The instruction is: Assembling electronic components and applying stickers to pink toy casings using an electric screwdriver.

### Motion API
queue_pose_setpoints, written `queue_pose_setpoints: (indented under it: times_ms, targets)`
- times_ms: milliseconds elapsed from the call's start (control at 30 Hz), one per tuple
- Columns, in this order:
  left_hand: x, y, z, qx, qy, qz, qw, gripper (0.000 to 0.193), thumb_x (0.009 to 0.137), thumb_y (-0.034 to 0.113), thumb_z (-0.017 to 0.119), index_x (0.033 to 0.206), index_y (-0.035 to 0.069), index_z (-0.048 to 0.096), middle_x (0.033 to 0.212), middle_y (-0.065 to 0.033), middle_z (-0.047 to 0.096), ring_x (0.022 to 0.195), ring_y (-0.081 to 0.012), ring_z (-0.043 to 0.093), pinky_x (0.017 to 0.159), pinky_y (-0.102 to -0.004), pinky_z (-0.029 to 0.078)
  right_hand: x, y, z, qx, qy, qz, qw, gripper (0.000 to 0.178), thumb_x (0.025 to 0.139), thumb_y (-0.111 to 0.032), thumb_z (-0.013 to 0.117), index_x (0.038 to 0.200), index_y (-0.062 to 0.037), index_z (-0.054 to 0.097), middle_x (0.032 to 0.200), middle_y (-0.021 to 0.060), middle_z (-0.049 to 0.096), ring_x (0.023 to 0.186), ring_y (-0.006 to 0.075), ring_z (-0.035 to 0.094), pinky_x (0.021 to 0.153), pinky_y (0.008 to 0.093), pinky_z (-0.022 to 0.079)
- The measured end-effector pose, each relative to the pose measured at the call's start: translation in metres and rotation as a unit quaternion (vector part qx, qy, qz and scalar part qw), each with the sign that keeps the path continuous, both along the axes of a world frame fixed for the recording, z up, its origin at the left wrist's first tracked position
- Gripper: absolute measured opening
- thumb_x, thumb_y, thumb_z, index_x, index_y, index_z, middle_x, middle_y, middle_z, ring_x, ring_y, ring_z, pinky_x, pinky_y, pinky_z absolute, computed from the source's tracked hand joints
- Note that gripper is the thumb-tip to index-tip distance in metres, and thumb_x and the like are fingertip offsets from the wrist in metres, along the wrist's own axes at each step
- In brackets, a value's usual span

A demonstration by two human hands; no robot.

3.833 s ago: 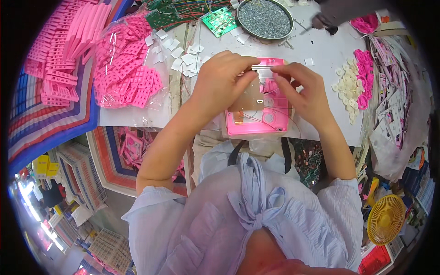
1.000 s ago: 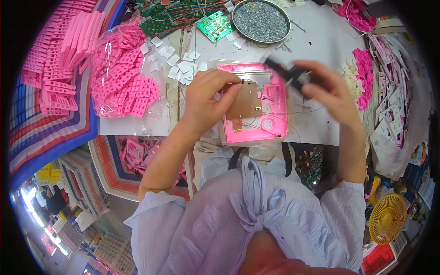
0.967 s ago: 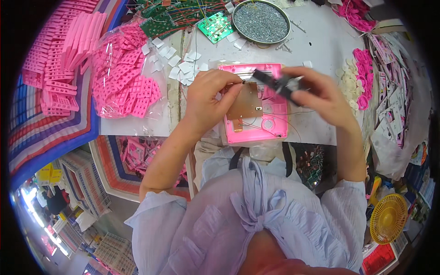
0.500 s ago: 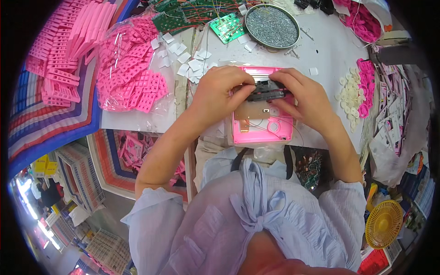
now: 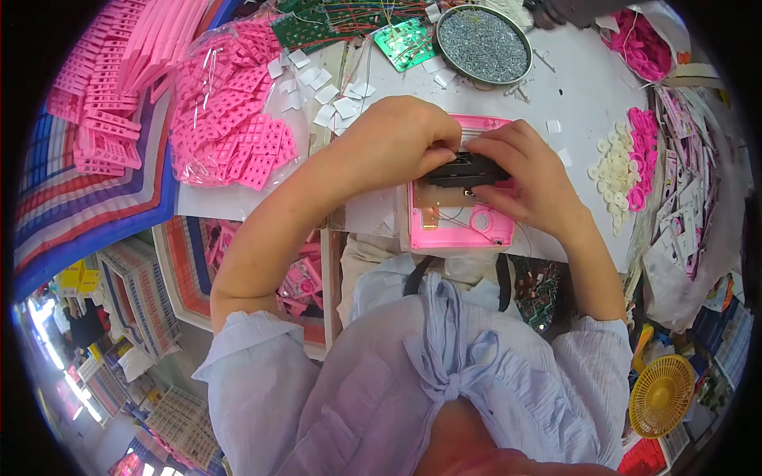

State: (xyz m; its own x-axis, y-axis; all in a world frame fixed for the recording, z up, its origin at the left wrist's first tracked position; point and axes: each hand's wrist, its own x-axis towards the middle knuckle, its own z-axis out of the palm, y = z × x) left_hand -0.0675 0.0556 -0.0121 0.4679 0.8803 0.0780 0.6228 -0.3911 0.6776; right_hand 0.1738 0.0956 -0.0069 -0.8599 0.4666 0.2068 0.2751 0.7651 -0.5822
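A pink plastic casing [image 5: 464,236] lies open on the table before me, with a brown board [image 5: 444,197] and thin wires inside. Across its upper half rests a long black plastic part [image 5: 468,170]. My right hand [image 5: 533,174] grips this part from the right, fingers along its far side and thumb on the near side. At its far left edge, my left hand [image 5: 409,135] is closed in a pinch. What lies between the left fingertips is hidden.
A round tin [image 5: 484,47] of small screws stands behind, beside a green circuit board [image 5: 403,45]. White squares [image 5: 347,107] lie scattered to the left, near a bag of pink keypads [image 5: 230,103]. White rings [image 5: 613,170] and pink pieces [image 5: 641,151] sit at right.
My left hand has turned and its forearm has swung outward, with the fingertips now at the black part's far edge. The black part sits lower over the casing.
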Motion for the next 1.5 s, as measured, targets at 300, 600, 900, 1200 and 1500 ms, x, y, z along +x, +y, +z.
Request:
queue_pose_setpoints:
  times_ms: [300, 600, 900, 1200, 1500]
  targets:
    - [0.007, -0.023, -0.003, 0.058, 0.004, 0.025, 0.998, 0.013, 0.083, 0.012, 0.071, 0.09, 0.002, 0.07, 0.087, -0.0103, 0.068, 0.08, -0.0299, 0.065, 0.072, -0.0395, 0.052, -0.003, 0.0, 0.009, -0.011, -0.053, 0.025, 0.998, 0.048, 0.067, -0.007, 0.079, 0.111, -0.0073, 0.06, 0.11, 0.0112, 0.058, 0.105, 0.0334, 0.055, 0.087, 0.0425, 0.052]
    - [0.015, -0.004, 0.0, -0.12, -0.038, 0.082, 0.989, 0.018, 0.083, 0.016, 0.072, 0.09, 0.0, 0.073, 0.08, -0.0131, 0.07, 0.069, -0.0205, 0.066, 0.064, -0.0329, 0.052, -0.005, -0.015, 0.012, 0.104, -0.06, -0.007, 0.993, 0.042, 0.068, -0.008, 0.077, 0.107, -0.0089, 0.063, 0.104, 0.0061, 0.06, 0.101, 0.028, 0.057, 0.079, 0.0376, 0.055]
    - [0.017, 0.014, 0.011, -0.272, -0.008, 0.064, 0.96, 0.017, 0.083, 0.015, 0.071, 0.088, -0.002, 0.071, 0.077, -0.0119, 0.071, 0.066, -0.0189, 0.067, 0.062, -0.0329, 0.052, 0.001, -0.016, 0.012, 0.069, -0.066, -0.019, 0.995, 0.044, 0.066, -0.008, 0.078, 0.108, -0.0089, 0.064, 0.103, 0.0055, 0.06, 0.101, 0.0276, 0.057, 0.079, 0.0373, 0.055]
    - [0.013, -0.008, -0.001, -0.071, -0.087, 0.038, 0.993, 0.012, 0.086, 0.01, 0.068, 0.088, -0.001, 0.068, 0.076, -0.0126, 0.064, 0.067, -0.0253, 0.061, 0.063, -0.0346, 0.048, 0.001, -0.015, 0.007, 0.05, -0.029, -0.032, 0.998, 0.051, 0.065, -0.008, 0.078, 0.112, -0.0077, 0.06, 0.104, 0.0067, 0.06, 0.101, 0.0293, 0.057, 0.081, 0.0378, 0.053]
    - [0.018, -0.013, -0.005, 0.009, -0.039, 0.044, 0.998, 0.01, 0.087, 0.01, 0.067, 0.086, 0.0, 0.064, 0.08, -0.0123, 0.062, 0.073, -0.0281, 0.062, 0.064, -0.0376, 0.048, 0.0, -0.014, 0.008, 0.058, -0.042, -0.027, 0.997, 0.048, 0.066, -0.009, 0.078, 0.11, -0.0083, 0.059, 0.102, 0.007, 0.059, 0.1, 0.0289, 0.056, 0.08, 0.0379, 0.054]
